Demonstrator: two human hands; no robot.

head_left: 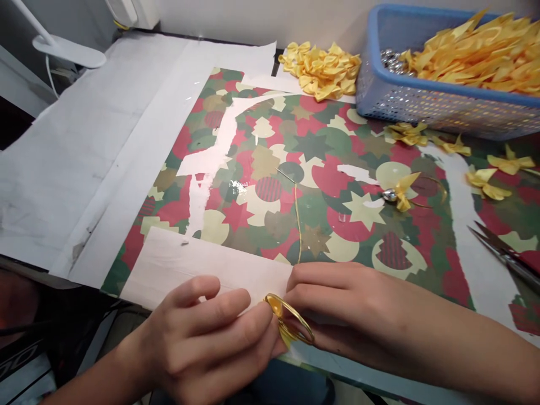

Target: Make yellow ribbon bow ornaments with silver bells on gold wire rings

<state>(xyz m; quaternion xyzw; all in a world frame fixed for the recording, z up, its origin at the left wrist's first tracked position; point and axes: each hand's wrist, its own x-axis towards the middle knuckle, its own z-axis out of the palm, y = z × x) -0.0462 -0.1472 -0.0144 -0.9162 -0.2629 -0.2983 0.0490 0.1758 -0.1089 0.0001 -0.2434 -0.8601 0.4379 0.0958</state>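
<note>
My left hand pinches a yellow ribbon bow near the table's front edge. A thin gold ring sits against the bow. Close on the right, my right hand has its fingers curled beside the ring; its fingertips are hidden, so what they grip does not show. From behind it a gold thread runs up the table to a needle. Farther right lies another ring with a yellow bow and a small silver bell.
A blue basket at the back right holds yellow ribbon pieces and silver bells. A pile of yellow bows lies beside it. Scissors rest at right, near loose bows. A white lamp base stands back left.
</note>
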